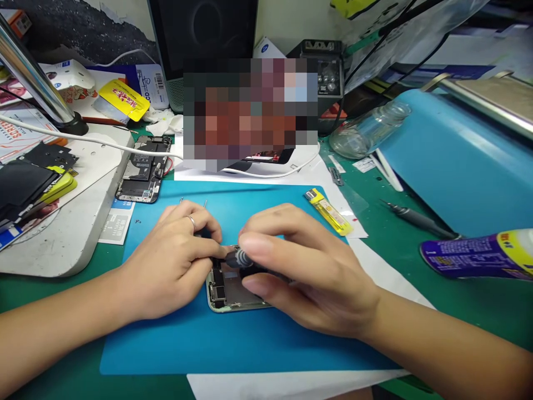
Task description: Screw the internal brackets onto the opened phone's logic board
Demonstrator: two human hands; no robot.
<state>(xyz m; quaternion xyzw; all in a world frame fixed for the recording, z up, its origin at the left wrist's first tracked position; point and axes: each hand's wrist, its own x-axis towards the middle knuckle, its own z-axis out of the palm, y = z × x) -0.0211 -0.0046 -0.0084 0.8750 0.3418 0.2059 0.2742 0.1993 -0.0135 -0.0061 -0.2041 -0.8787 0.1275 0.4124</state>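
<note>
An opened phone (245, 304) lies on the blue mat (175, 344), its inner parts bare along the left side. My right hand (320, 266) is closed around a dark grey screwdriver (238, 260) with a ridged handle, held over the phone and pointing left. My left hand (179, 255), a ring on one finger, rests at the phone's upper left with fingers curled. Its index fingertip meets the screwdriver's front end. Something dark shows under these fingers, too covered to name. Two thin metal tips stick out beyond the knuckles. The screwdriver's tip is hidden.
Another opened phone (144, 169) lies beyond the mat at left, beside a white slab (83, 244) bearing phone parts. A yellow packet (328, 211) sits on the mat's far right. At right are a glass jar (366, 130), a dark pen-like tool (420, 219) and a purple can (462, 255).
</note>
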